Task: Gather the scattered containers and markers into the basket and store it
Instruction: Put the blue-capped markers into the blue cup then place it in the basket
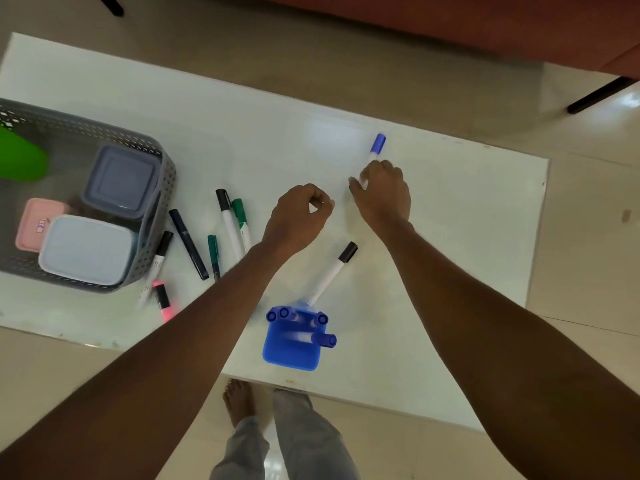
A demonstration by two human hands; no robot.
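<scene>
A grey perforated basket (166,188) stands at the table's left, holding a grey lidded container (121,178), a pale blue one (86,249), a pink one (33,223) and a green object (19,157). Several markers lie loose beside it, such as a dark one (188,244) and a black-capped white one (228,223). A blue cup (292,344) near the front edge holds blue-capped markers. My right hand (382,192) closes on a blue-capped marker (376,145). My left hand (301,213) hovers curled, holding nothing.
The white table (467,237) ends close on the right and front. Another black-capped marker (336,268) leans by the cup. A pink highlighter (162,301) lies near the basket. A red-brown sofa (450,22) stands beyond. My foot (239,400) is below the table edge.
</scene>
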